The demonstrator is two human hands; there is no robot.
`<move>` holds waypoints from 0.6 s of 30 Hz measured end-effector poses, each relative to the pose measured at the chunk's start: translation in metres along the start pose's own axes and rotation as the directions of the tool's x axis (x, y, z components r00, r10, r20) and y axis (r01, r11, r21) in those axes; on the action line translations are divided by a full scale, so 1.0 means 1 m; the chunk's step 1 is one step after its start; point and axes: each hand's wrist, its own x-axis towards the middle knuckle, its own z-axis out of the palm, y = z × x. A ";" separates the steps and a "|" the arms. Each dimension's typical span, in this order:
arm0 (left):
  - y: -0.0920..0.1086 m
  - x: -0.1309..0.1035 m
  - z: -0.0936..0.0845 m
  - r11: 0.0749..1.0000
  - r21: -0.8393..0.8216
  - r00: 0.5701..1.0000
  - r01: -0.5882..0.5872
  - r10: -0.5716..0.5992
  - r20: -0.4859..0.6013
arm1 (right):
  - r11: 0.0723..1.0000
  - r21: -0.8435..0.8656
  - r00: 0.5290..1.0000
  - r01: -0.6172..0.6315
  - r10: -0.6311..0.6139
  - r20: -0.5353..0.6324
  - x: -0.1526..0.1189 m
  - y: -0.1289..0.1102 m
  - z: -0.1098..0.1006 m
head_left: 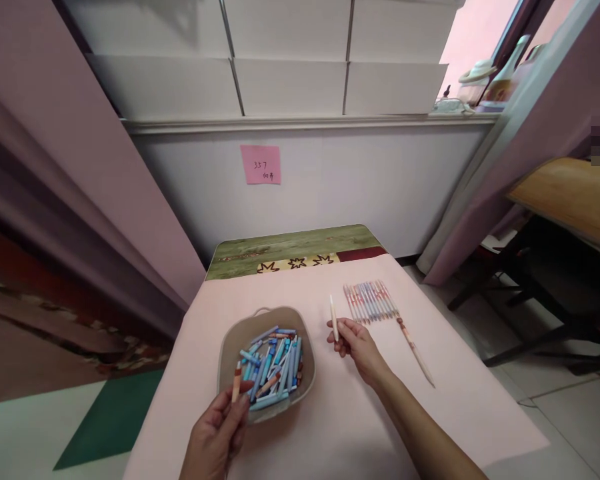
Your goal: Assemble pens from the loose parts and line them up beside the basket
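My left hand (219, 421) pinches a short orange-and-brown pen cap (237, 381) upright at the near-left rim of a beige plastic basket (225, 350). Inside the basket lies a loose heap of pen caps (275, 367), mostly blue and turquoise, with a few orange and brown ones. To the right of the basket, my right hand (354, 343) holds a slim cream pen (333, 317) between thumb and fingers, its pale tip pointing up. The two held pieces are apart.
Several pens (370, 301) lie side by side in a row on the pink-covered table (350, 427). Another long pen (416, 352) lies slanted beside them. A pink note (261, 165) sticks to the wall behind. A wooden desk (575, 197) stands at right.
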 end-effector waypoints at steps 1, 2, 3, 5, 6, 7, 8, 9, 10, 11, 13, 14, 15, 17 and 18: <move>-0.001 0.000 -0.002 1.000 -0.008 1.000 -0.006 0.006 0.004 | 1.000 -0.011 1.000 -0.002 0.002 0.010 0.000 0.000 0.000; -0.001 0.001 -0.004 1.000 -0.017 1.000 -0.014 0.014 0.012 | 1.000 -0.024 1.000 -0.003 0.003 0.019 -0.001 0.000 0.001; -0.002 0.001 -0.006 1.000 -0.023 1.000 -0.021 0.022 0.022 | 0.999 -0.040 1.000 -0.003 0.004 0.025 -0.001 0.000 0.002; -0.003 0.002 -0.010 0.999 -0.028 0.999 -0.035 0.036 0.037 | 0.996 -0.088 0.999 0.006 -0.004 0.033 -0.002 0.000 0.005; -0.003 0.002 -0.012 0.999 -0.026 0.998 -0.039 0.040 0.039 | 0.993 -0.121 0.999 0.015 -0.010 0.040 -0.003 0.000 0.007; -0.004 0.002 -0.013 0.999 -0.022 0.998 -0.043 0.043 0.038 | 0.987 -0.158 0.998 0.026 -0.018 0.053 -0.003 -0.001 0.011; -0.004 0.001 -0.014 0.999 -0.018 0.998 -0.045 0.045 0.037 | 0.980 -0.195 0.997 0.039 -0.026 0.070 -0.003 -0.001 0.015; -0.004 0.000 -0.014 0.999 -0.018 0.998 -0.046 0.046 0.037 | 0.972 -0.230 0.995 0.054 -0.033 0.091 -0.003 -0.002 0.020; -0.003 -0.001 -0.014 0.999 -0.020 0.998 -0.046 0.047 0.035 | 0.963 -0.261 0.993 0.070 -0.041 0.115 -0.003 -0.002 0.026; -0.003 -0.003 -0.014 0.999 -0.023 0.998 -0.048 0.049 0.036 | 0.953 -0.291 0.989 0.087 -0.046 0.143 -0.002 -0.003 0.032; -0.002 -0.004 -0.014 0.998 -0.027 0.998 -0.054 0.055 0.043 | 0.927 -0.350 0.980 0.136 -0.075 0.183 0.001 -0.004 0.047; -0.002 -0.004 -0.014 0.998 -0.027 0.997 -0.057 0.059 0.048 | 0.910 -0.379 0.976 0.170 -0.103 0.190 0.003 -0.005 0.054; -0.002 -0.004 -0.015 0.998 -0.026 0.997 -0.060 0.061 0.053 | 0.890 -0.406 0.972 0.207 -0.142 0.186 0.006 -0.006 0.060; -0.002 -0.004 -0.016 0.997 -0.025 0.995 -0.067 0.069 0.067 | 0.852 -0.449 0.963 0.268 -0.224 0.148 0.011 -0.008 0.068; -0.002 -0.004 -0.018 0.997 -0.025 0.995 -0.072 0.073 0.073 | 0.837 -0.469 0.959 0.283 -0.252 0.128 0.013 -0.008 0.069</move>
